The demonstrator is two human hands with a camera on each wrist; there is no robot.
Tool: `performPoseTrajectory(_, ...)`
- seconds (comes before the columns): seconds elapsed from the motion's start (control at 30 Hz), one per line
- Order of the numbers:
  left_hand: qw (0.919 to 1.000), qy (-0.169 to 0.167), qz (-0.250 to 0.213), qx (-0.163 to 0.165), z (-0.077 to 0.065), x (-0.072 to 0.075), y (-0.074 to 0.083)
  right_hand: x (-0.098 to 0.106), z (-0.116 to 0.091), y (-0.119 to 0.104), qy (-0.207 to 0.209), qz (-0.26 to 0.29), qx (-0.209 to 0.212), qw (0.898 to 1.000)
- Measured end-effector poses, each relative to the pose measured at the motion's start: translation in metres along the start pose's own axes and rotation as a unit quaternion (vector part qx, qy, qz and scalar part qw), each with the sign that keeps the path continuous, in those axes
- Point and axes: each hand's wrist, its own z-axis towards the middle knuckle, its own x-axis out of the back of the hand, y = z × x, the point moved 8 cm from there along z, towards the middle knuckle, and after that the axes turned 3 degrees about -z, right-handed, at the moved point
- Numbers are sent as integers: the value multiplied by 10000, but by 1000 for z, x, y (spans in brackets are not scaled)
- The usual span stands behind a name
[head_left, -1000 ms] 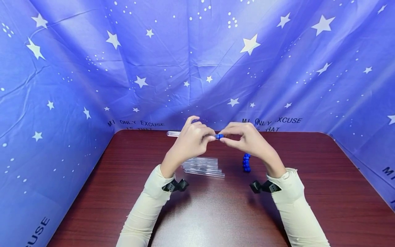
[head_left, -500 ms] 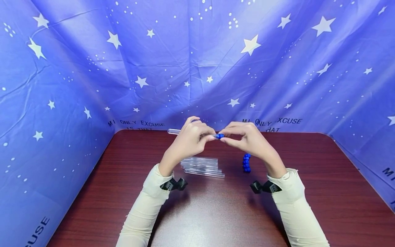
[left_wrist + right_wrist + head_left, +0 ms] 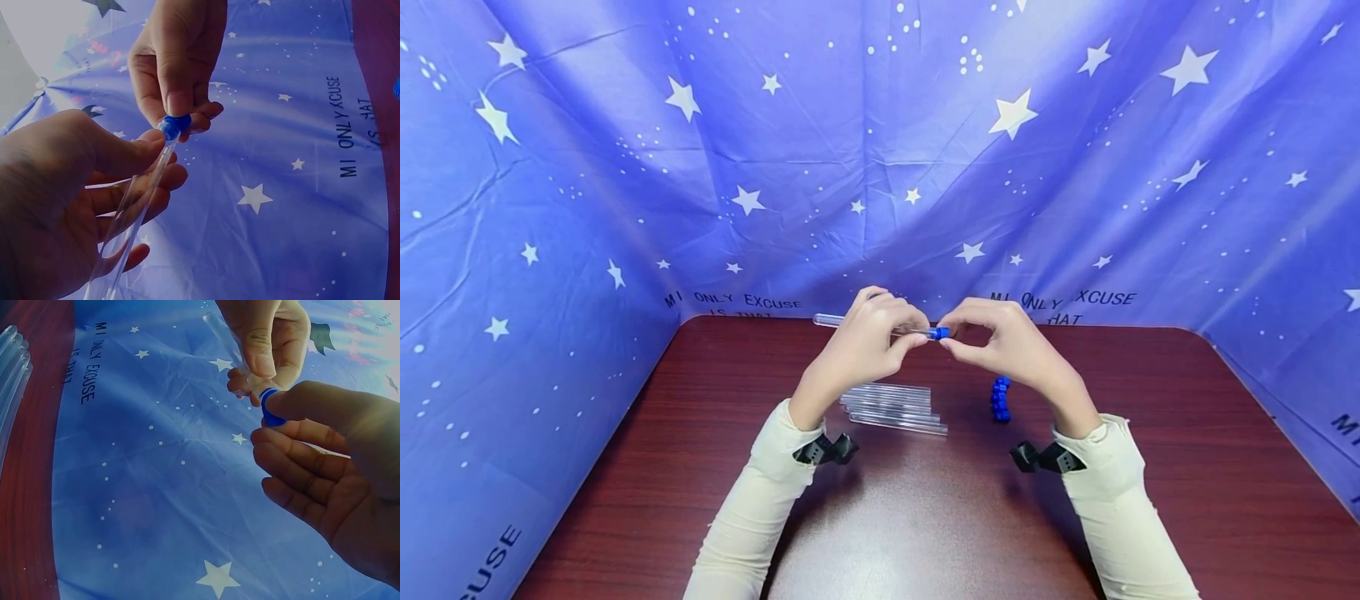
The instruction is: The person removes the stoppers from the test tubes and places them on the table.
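Note:
In the head view, a clear test tube [image 3: 827, 319] is held sideways above the far part of the table, its rounded end to the left. My left hand [image 3: 872, 337] pinches it near its mouth between thumb and fingers. A blue cap [image 3: 178, 122] sits at the tube's mouth. The thumb and fingertips of my right hand [image 3: 1015, 342] pinch this cap from the other side. Seen from the right wrist, the cap's blue skirt [image 3: 272, 411] meets the tube; how far it is seated I cannot tell.
Several clear test tubes [image 3: 895, 408] lie side by side on the dark red table [image 3: 715, 467], below the left hand. A short row of blue caps [image 3: 1000, 402] lies to their right. A blue star-printed cloth [image 3: 820, 167] surrounds the table's back and sides.
The rounded end of the tube has tilted up slightly. Both hands stay nearly in place, still pinching tube and cap. The tubes and caps on the table have not been moved.

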Motion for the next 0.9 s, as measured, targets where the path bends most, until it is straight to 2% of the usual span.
performPoseTrajectory(0.37,9979,-522,-74,379,4,-3,-6,-2,5,-1,-392,-446,-95,9982)
performPoseTrajectory(0.63,9984,-527,-10,196,12,4,-3,5,9,-4,-427,-708,-58,9966)
performPoseTrajectory(0.9,9975,-636,314,-43,13,-1,-1,8,8,1,-662,-1252,-117,9898)
